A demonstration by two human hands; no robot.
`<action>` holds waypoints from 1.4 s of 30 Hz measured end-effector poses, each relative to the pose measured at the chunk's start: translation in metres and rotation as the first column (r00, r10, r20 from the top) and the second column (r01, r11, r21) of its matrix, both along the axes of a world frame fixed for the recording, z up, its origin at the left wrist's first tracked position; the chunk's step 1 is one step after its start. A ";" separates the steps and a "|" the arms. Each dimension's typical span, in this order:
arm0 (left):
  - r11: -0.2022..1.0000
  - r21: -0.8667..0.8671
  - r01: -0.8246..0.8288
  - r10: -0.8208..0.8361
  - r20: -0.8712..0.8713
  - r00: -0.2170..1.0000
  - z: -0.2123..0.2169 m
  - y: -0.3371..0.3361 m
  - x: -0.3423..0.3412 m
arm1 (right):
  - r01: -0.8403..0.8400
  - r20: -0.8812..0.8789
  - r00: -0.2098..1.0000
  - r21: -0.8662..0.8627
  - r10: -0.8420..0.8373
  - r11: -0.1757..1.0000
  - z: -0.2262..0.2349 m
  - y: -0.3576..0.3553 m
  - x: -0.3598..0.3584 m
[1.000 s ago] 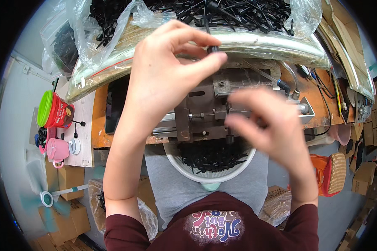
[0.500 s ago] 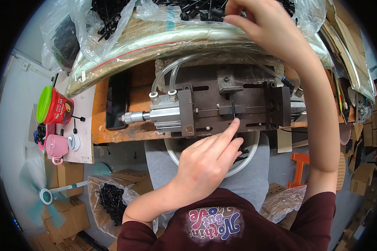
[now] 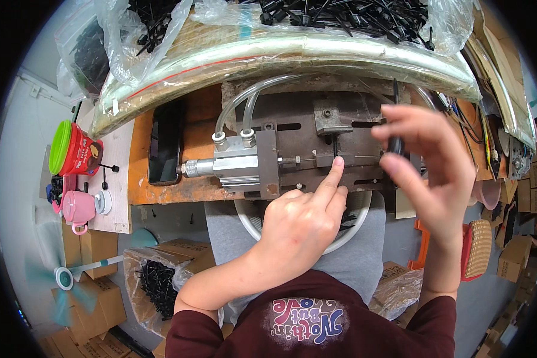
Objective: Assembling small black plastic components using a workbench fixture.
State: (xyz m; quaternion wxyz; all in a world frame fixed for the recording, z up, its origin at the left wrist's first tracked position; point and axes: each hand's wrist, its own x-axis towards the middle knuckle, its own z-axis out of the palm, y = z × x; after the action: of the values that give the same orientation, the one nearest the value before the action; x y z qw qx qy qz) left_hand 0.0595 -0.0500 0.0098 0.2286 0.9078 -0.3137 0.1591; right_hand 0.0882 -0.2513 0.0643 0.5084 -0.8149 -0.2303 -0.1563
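Between nine and ten o'clock, a dark phone (image 3: 166,143) lay on the orange desk (image 3: 198,143); farther out stood a green-rimmed red tub (image 3: 85,152). Around nine, a pink mug (image 3: 79,206) stood just beside a white round object (image 3: 104,203). At eight, a blurred-bladed fan (image 3: 64,278) overlapped brown cartons (image 3: 104,301). Toward four showed a red-edged woven pad (image 3: 478,253).

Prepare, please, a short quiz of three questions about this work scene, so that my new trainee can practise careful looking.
1. True or false: the index finger of the left hand is curled into the palm.
2. Choose one: the right hand holds
A) a pink cup
B) a black part with a thin stem
C) a white lid
3. Fill in: in the picture, the black phone lies to the ____ of the silver cylinder.

Key:
1. False; it is extended, pointing at the small dark block.
2. B
3. left
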 end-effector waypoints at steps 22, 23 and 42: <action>0.942 -0.291 -0.168 0.215 0.140 0.966 0.095 0.010 0.150 | 0.062 0.155 0.986 -0.691 0.064 0.720 -0.042 0.025 -0.036; 0.918 -0.375 -0.127 0.187 0.128 0.974 0.095 0.013 0.138 | 0.035 0.159 0.983 -0.644 0.089 0.764 -0.038 0.023 -0.033; 0.993 -0.116 0.001 0.005 0.052 0.999 -0.015 0.001 -0.014 | 0.422 0.657 0.743 -0.610 0.129 0.671 0.041 -0.002 0.160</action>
State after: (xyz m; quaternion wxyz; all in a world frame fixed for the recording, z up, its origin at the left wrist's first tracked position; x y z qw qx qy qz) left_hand 0.0455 -0.0491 -0.0047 0.2725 0.8888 -0.3088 0.2011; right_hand 0.2480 -0.2538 0.1056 0.0132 -0.8558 -0.3630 -0.3683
